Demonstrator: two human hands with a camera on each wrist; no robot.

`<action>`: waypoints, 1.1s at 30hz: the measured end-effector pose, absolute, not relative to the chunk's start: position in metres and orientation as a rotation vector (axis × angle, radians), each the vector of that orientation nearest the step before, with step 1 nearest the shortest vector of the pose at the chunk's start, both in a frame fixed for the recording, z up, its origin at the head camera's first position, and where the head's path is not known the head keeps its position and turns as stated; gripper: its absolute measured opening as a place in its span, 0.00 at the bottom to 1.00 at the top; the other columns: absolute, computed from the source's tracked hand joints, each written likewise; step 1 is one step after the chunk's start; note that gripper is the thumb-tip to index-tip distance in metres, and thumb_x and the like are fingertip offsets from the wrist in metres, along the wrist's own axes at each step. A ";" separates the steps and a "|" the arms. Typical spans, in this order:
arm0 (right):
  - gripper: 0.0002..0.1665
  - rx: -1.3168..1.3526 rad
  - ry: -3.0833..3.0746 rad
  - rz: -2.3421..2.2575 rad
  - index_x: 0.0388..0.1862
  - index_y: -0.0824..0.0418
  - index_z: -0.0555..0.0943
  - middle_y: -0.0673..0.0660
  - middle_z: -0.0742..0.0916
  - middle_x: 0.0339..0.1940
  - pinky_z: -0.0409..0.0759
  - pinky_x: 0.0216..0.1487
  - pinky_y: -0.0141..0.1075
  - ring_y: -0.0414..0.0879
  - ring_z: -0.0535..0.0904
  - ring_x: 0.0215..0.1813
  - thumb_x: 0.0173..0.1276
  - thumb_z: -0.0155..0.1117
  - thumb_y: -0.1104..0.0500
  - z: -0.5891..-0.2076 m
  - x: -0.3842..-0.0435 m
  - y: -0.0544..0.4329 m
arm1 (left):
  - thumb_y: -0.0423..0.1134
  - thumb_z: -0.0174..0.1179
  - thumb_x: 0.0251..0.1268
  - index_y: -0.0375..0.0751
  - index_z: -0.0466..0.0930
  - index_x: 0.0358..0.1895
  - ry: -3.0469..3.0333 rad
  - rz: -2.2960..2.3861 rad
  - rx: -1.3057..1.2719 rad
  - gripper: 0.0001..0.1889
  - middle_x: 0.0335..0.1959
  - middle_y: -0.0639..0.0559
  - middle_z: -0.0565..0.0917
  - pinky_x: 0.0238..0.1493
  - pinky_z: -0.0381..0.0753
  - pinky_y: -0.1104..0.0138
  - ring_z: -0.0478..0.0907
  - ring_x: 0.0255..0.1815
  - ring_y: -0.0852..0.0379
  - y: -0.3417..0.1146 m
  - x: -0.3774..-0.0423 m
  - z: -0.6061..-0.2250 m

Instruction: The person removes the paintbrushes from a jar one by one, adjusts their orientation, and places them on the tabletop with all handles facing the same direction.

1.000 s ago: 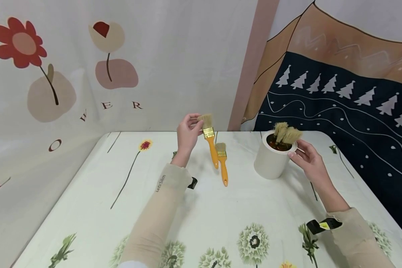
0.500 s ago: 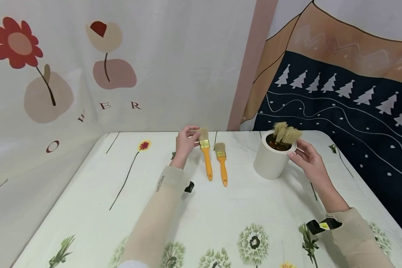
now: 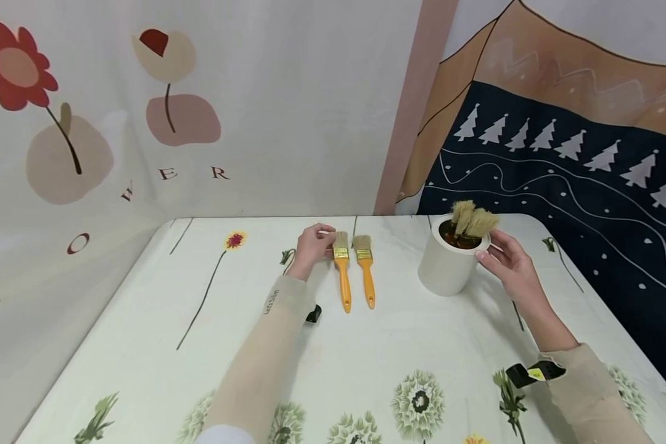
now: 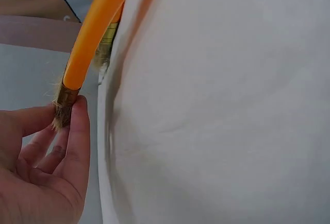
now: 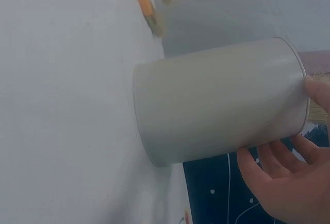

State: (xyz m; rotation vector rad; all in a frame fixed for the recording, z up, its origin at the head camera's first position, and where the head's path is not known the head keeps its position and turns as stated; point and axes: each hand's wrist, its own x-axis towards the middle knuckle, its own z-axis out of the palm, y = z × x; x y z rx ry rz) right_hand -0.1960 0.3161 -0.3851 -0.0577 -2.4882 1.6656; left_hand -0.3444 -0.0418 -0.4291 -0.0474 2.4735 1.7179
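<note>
My left hand point(image 3: 314, 248) pinches a paintbrush point(image 3: 342, 277) by its pale bristles, between thumb and fingers in the left wrist view. This brush has an orange handle, a gold ferrule, and points its handle toward me. Just right of it, a matching paintbrush point(image 3: 366, 271) lies parallel on the table. My right hand point(image 3: 509, 262) grips the rim of a white cylindrical pot point(image 3: 446, 271), thumb at the near edge and fingers behind. Out of the pot stick the bristle heads of more brushes point(image 3: 474, 221); their handles are hidden inside.
The table has a white cloth point(image 3: 377, 345) printed with flowers and dandelions. Behind it hang a pale curtain point(image 3: 288, 123) with flower prints and a dark blue cloth point(image 3: 533, 179) with white trees.
My left hand has lowered the paintbrush toward me and down to the table, beside the other loose brush. My right hand stays on the pot.
</note>
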 end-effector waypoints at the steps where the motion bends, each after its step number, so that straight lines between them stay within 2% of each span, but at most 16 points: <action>1: 0.44 -0.058 -2.486 1.669 0.82 0.57 0.48 0.65 0.54 0.83 0.72 0.53 0.10 0.63 0.54 0.81 0.77 0.56 0.49 -0.385 -0.196 0.316 | 0.38 0.56 0.75 0.40 0.79 0.58 2.480 1.706 -0.050 0.14 0.52 0.40 0.84 0.44 0.88 0.66 0.85 0.46 0.48 -0.042 -0.344 -0.430; 6: 0.44 -0.049 -2.479 1.673 0.82 0.58 0.47 0.67 0.54 0.82 0.72 0.53 0.10 0.64 0.54 0.80 0.77 0.56 0.50 -0.386 -0.197 0.316 | 0.37 0.57 0.74 0.39 0.80 0.57 2.479 1.686 -0.065 0.13 0.52 0.39 0.84 0.42 0.88 0.67 0.84 0.43 0.51 -0.041 -0.344 -0.431; 10: 0.44 -0.043 -2.478 1.669 0.82 0.59 0.47 0.67 0.55 0.82 0.71 0.53 0.10 0.63 0.55 0.80 0.77 0.56 0.50 -0.386 -0.196 0.316 | 0.35 0.58 0.73 0.39 0.80 0.56 2.470 1.681 -0.079 0.13 0.54 0.39 0.83 0.44 0.88 0.66 0.84 0.45 0.50 -0.041 -0.344 -0.432; 15: 0.44 -0.043 -2.472 1.676 0.82 0.59 0.47 0.67 0.54 0.82 0.71 0.53 0.10 0.63 0.54 0.81 0.77 0.56 0.51 -0.386 -0.196 0.316 | 0.33 0.59 0.71 0.37 0.80 0.57 2.470 1.687 -0.065 0.14 0.55 0.39 0.83 0.49 0.88 0.64 0.84 0.51 0.45 -0.041 -0.345 -0.433; 21: 0.44 -0.038 -2.474 1.672 0.82 0.59 0.47 0.67 0.54 0.82 0.72 0.53 0.10 0.64 0.54 0.80 0.78 0.56 0.51 -0.386 -0.197 0.317 | 0.30 0.59 0.70 0.35 0.79 0.58 2.495 1.678 -0.064 0.16 0.58 0.39 0.82 0.56 0.85 0.61 0.82 0.56 0.45 -0.043 -0.347 -0.431; 26: 0.44 -0.041 -2.473 1.674 0.82 0.60 0.46 0.68 0.54 0.82 0.71 0.52 0.10 0.64 0.55 0.80 0.78 0.56 0.51 -0.385 -0.197 0.317 | 0.32 0.60 0.67 0.38 0.81 0.57 2.658 1.553 -0.012 0.16 0.58 0.42 0.83 0.65 0.77 0.56 0.79 0.61 0.46 -0.046 -0.348 -0.427; 28: 0.44 -0.041 -2.472 1.675 0.82 0.60 0.47 0.68 0.54 0.82 0.72 0.52 0.10 0.64 0.55 0.80 0.78 0.56 0.51 -0.385 -0.197 0.317 | 0.32 0.60 0.68 0.39 0.81 0.57 2.698 1.533 0.011 0.15 0.59 0.43 0.83 0.66 0.76 0.55 0.79 0.61 0.45 -0.047 -0.348 -0.426; 33: 0.43 -0.036 -2.474 1.666 0.82 0.59 0.47 0.67 0.54 0.82 0.72 0.53 0.10 0.64 0.55 0.80 0.78 0.56 0.51 -0.387 -0.196 0.317 | 0.32 0.59 0.70 0.38 0.80 0.57 2.673 1.602 0.027 0.15 0.59 0.43 0.83 0.60 0.82 0.58 0.82 0.58 0.45 -0.049 -0.348 -0.423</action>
